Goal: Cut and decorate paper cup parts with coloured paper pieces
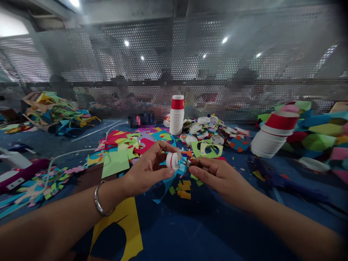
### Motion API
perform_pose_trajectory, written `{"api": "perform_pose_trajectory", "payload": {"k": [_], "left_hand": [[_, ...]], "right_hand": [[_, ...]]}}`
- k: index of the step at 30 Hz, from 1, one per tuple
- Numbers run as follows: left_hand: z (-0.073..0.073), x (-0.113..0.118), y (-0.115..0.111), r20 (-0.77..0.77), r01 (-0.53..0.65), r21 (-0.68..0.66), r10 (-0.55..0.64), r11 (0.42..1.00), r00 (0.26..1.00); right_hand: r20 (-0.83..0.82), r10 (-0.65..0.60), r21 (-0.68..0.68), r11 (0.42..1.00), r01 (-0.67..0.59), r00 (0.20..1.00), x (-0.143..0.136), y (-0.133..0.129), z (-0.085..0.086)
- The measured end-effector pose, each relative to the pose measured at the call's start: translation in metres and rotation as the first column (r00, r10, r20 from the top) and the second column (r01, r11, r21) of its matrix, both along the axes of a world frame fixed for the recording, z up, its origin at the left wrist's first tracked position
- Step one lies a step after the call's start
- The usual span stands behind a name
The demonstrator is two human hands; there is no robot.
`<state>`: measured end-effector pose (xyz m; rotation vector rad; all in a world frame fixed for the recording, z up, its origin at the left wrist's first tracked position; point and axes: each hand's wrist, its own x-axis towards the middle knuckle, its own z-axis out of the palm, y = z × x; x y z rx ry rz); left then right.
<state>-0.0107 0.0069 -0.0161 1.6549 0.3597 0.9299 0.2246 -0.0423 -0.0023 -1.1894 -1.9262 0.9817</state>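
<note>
In the middle of the head view, my left hand (150, 165) pinches a short white paper cup piece (172, 160) with a thin red line around it. My right hand (214, 173) is closed on a pair of small scissors (186, 164), whose thin metal blades point left at the cup piece. Its handles are hidden in my fingers, and I cannot tell whether the blades touch the paper. Small orange paper scraps (185, 188) lie on the table below. A green paper sheet (116, 163) lies beside my left hand.
A tall cup stack (176, 117) stands at the back; another cup stack (274, 134) leans at right. Cut cup pieces (202, 127) are heaped between them. A dark blue glue gun (290, 185) lies right. A purple power strip (24, 174) lies left. Yellow cut paper (133, 232) is in front.
</note>
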Motion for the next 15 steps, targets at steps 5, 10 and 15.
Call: {"api": "perform_pose_trajectory", "payload": {"k": [5,10,15], "left_hand": [[-0.0039,0.0006,0.0033,0.020,-0.017,-0.005,0.018,1.000,1.000],[-0.0050,0.0025,0.0029,0.009,0.011,-0.001,-0.011,1.000,1.000],[-0.0046,0.0040,0.0008,-0.012,-0.021,0.021,0.022,1.000,1.000]], "right_hand": [[0.023,0.008,-0.009,1.000,-0.008,1.000,0.0014,0.0007,-0.0027],[0.044,0.028,-0.002,1.000,-0.028,0.999,0.0003,-0.0018,-0.0033],[0.076,0.030,0.030,0.999,-0.032,0.997,-0.0012,-0.0024,-0.0029]]}}
